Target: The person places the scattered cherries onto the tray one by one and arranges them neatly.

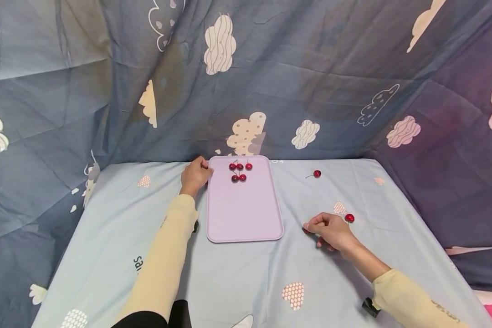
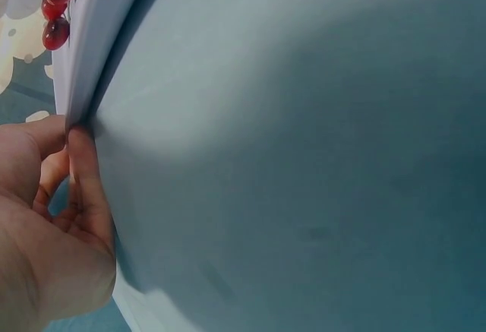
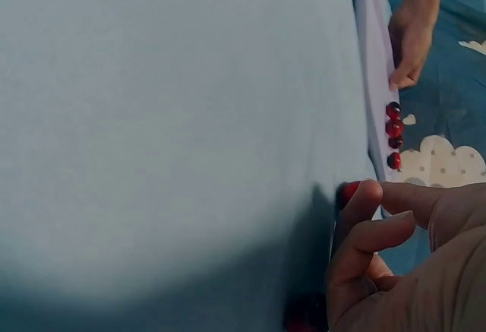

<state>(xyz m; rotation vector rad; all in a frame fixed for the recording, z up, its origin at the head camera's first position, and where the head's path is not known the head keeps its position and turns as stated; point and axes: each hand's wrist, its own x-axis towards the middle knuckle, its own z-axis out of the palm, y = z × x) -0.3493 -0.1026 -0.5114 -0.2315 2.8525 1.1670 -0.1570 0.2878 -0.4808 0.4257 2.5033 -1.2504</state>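
Observation:
A lilac rectangular tray (image 1: pixel 244 214) lies on the light blue cloth. My left hand (image 1: pixel 195 176) pinches its far left edge, thumb over the rim and fingers at the outer side; the left wrist view shows this grip on the tray wall (image 2: pixel 95 51). Several dark red cherries (image 1: pixel 235 178) with stems sit grouped at the tray's far end. Right of the tray, my right hand (image 1: pixel 330 231) pinches a cherry (image 1: pixel 306 231) low over the cloth, thumb and forefinger together. In the right wrist view that cherry (image 3: pixel 349 193) shows at the fingertips, partly hidden by them.
One cherry (image 1: pixel 350 218) lies just beyond my right hand, and another cherry (image 1: pixel 317 173) with its stem sits farther back. A dark patterned curtain (image 1: pixel 270 82) hangs behind the cloth-covered surface (image 1: pixel 238 278) and along its sides.

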